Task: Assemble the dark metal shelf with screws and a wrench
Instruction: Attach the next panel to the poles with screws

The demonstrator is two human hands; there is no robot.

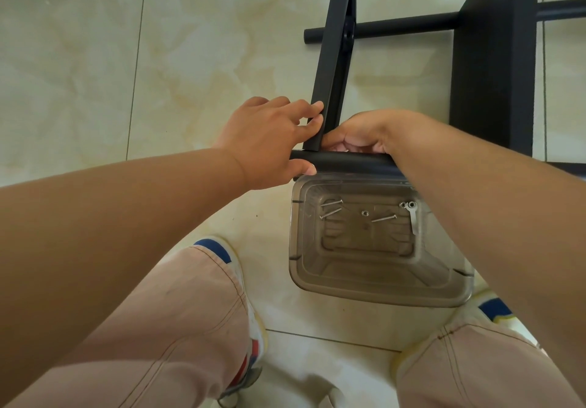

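The dark metal shelf lies on the tiled floor. Its angled upright (333,43) runs down to a round black tube (348,161) near me. My left hand (269,141) grips this joint, fingers on the upright and thumb under the tube's end. My right hand (358,136) is curled against the joint from the right; what it holds is hidden. A clear plastic container (377,293) just below holds several screws (331,208), nuts (364,213) and a small flat wrench (413,220).
A wide dark panel (494,58) of the shelf stands at the right, crossed by another round tube (396,28). My knees and shoes (250,312) flank the container. Bare beige tiles (95,74) spread to the left.
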